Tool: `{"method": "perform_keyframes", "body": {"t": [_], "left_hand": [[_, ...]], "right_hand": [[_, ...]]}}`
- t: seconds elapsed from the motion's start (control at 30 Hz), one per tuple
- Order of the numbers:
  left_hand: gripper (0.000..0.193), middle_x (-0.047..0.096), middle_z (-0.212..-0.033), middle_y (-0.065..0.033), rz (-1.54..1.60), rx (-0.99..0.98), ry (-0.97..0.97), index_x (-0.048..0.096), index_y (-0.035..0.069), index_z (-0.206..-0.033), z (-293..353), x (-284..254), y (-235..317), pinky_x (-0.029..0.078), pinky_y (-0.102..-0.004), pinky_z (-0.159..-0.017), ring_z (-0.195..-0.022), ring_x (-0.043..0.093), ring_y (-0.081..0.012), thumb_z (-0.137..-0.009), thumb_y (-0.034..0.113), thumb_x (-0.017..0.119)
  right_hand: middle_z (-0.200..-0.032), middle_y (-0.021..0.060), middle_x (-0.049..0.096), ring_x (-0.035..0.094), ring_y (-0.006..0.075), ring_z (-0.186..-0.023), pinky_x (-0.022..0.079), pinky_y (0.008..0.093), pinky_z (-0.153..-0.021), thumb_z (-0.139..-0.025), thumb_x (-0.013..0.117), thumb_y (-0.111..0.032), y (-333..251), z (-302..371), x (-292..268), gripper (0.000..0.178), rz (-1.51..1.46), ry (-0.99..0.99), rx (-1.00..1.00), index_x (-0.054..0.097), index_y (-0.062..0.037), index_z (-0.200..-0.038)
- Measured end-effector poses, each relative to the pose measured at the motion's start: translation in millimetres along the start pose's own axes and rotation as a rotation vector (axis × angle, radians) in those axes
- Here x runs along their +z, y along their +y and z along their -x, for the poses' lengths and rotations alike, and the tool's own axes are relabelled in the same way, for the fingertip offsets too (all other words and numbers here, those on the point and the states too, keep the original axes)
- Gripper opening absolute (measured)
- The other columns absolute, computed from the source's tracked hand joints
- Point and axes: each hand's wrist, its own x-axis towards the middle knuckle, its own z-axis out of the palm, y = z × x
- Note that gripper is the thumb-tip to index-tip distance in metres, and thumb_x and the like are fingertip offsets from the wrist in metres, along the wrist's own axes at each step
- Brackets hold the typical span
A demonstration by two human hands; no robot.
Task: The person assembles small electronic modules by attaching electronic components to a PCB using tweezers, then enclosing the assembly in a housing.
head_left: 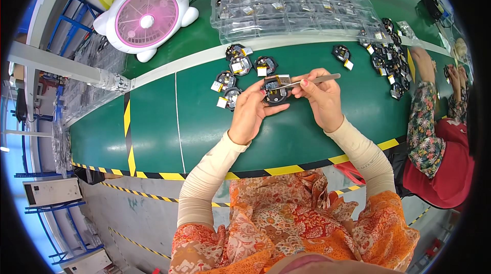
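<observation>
My left hand [249, 113] is closed on the edge of a round black electronic module [276, 97], holding it just above the green work surface. A small silvery battery pouch [283, 79] with a yellow band shows at the module's upper edge. Pinched in my right hand [324, 101] are metal tweezers [326, 78], their tips reaching over the module. Whether the tips touch a part is too small to tell. Left of my hands lie several similar round modules [240, 65] with battery pouches, and one more module [341, 53] sits apart to the right.
Stacked clear plastic trays [291, 5] with modules stand at the back. A pink and white fan [147, 20] is at the back left. More modules [388, 61] are heaped on the right, near a co-worker's arm [425, 115]. Yellow-black tape [284, 170] marks the near edge.
</observation>
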Motion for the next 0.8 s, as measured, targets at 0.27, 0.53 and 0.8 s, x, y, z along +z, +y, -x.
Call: {"method": "perform_keyframes", "body": {"t": [0.27, 0.53, 0.8], "left_hand": [[0.04, 0.05, -0.115, -0.0159, 0.011, 0.001, -0.004, 0.037, -0.008, -0.123, 0.3, 2.2, 0.4, 0.051, -0.0434, -0.083, -0.101, 0.055, -0.0242, -0.087, 0.006, 0.029], [0.039, 0.05, -0.115, -0.0162, 0.025, 0.015, -0.006, 0.037, -0.008, -0.123, -1.3, 1.1, -1.4, 0.051, -0.0424, -0.084, -0.102, 0.055, -0.0242, -0.087, 0.006, 0.03], [0.038, 0.05, -0.116, -0.0161, 0.004, 0.037, -0.011, 0.038, -0.008, -0.122, -1.4, 2.4, -3.4, 0.05, -0.042, -0.085, -0.102, 0.055, -0.0239, -0.087, 0.007, 0.03]], "right_hand": [[-0.092, 0.0142, 0.06, 0.062, 0.0174, -0.076, 0.051, 0.0259, -0.067, -0.086, 0.052, -0.004, 1.1, 0.6, 0.3, 0.007, -0.097, 0.038, 0.063, 0.045, -0.0061, -0.09], [-0.091, 0.014, 0.06, 0.063, 0.0173, -0.075, 0.052, 0.0249, -0.066, -0.086, 0.053, -0.005, 1.3, 3.8, 3.6, 0.008, -0.127, 0.094, 0.109, 0.047, -0.0059, -0.091], [-0.094, 0.0149, 0.061, 0.063, 0.0166, -0.077, 0.052, 0.0249, -0.067, -0.086, 0.053, -0.006, 2.9, 6.7, 4.0, 0.008, -0.14, 0.125, 0.106, 0.048, -0.0069, -0.092]]}}
